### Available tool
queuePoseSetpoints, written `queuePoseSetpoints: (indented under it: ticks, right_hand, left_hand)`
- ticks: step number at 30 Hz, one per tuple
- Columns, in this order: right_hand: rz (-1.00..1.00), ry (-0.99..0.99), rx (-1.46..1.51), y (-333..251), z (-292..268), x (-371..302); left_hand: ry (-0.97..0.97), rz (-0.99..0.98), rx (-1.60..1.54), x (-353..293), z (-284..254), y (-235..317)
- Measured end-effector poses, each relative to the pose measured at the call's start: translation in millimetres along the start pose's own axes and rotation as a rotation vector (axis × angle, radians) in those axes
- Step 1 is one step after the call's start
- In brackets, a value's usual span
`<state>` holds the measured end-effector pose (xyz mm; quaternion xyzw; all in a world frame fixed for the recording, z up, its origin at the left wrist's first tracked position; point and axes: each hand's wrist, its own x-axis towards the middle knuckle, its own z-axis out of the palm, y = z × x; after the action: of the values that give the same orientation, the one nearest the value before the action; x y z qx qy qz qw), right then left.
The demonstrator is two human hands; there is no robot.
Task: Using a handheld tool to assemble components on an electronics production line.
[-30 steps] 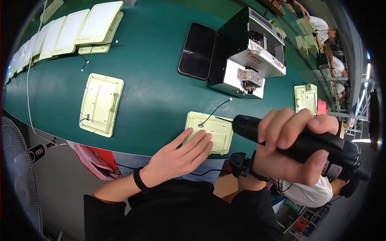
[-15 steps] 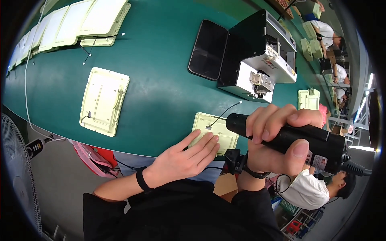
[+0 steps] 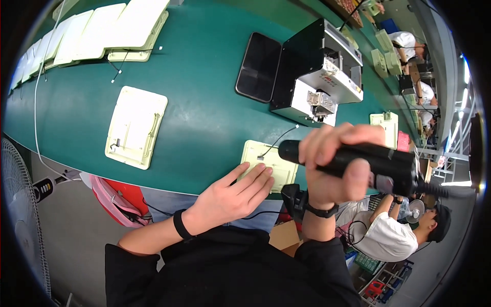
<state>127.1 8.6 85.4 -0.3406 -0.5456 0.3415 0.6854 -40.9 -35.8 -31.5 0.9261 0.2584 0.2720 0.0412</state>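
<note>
My right hand (image 3: 340, 158) is wrapped round a black electric screwdriver (image 3: 381, 166), blurred by motion, with its cord trailing off to the right. The tool's nose is above the right side of a pale yellow-green plastic panel (image 3: 279, 166); its bit does not show clearly. My left hand (image 3: 238, 189) lies over the panel's left part, fingers stretched out and close together, holding it against the bench. From a small slot in the panel a thin black cable (image 3: 279, 140) rises to a white connector beyond the panel's far edge. Part of the panel is hidden under my fingers.
A similar panel (image 3: 135, 128) lies to the left on the green bench (image 3: 204, 143). Overlapping panels (image 3: 92, 36) line the far left, with loose cables. A black phone (image 3: 259, 66) lies beside a black-and-silver machine (image 3: 322, 77). At right sits a co-worker (image 3: 388, 233).
The screwdriver in my right hand has shifted slightly left and up, and its bit has become hard to see. My left hand stays on the panel. The whole view has shifted a little.
</note>
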Motion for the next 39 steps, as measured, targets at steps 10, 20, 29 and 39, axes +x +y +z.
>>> queuePoseSetpoints:
  ticks: [10, 20, 29, 39]
  right_hand:
    - [-0.208, 0.303, -0.26, -34, -40, 75]
    - [-0.118, 0.143, -0.083, -29, -44, 18]
    - [-0.027, 0.154, -0.119, 0, -42, 13]
    - [-0.016, 0.124, -0.124, 18, -46, 7]
  left_hand:
    - [-0.025, -0.089, 0.09, 8, -12, 15]
    - [-0.071, -0.121, 0.051, 16, 1, 18]
    - [-0.102, -0.125, 0.035, 20, 6, 15]
    - [-0.034, -0.112, 0.075, 19, 22, 10]
